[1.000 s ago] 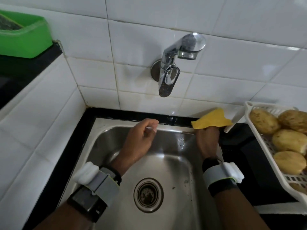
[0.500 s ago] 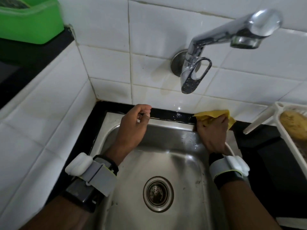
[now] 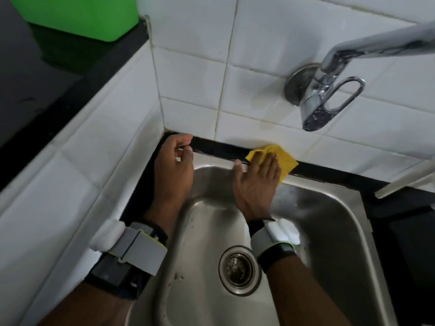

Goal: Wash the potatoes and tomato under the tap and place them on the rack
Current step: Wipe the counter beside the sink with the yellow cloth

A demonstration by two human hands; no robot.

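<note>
The right hand lies flat, fingers straight and close together, pressing a yellow cloth onto the back edge of the sink, where the steel rim meets the black counter strip under the tiled wall. Only the far part of the cloth shows past the fingertips. The left hand sits at the back left corner of the sink, its fingers loosely curled with a small gap between thumb and forefinger, gripping nothing. The two hands are apart, with bare rim between them. Each wrist wears a grey band with a white block. The tap juts from the wall above the back right part of the sink, with no water running. The drain is in the sink floor, below the right wrist. A white bar of the rack shows at the right edge, on the black counter beside the sink. A green tub stands on the dark counter at the upper left.
</note>
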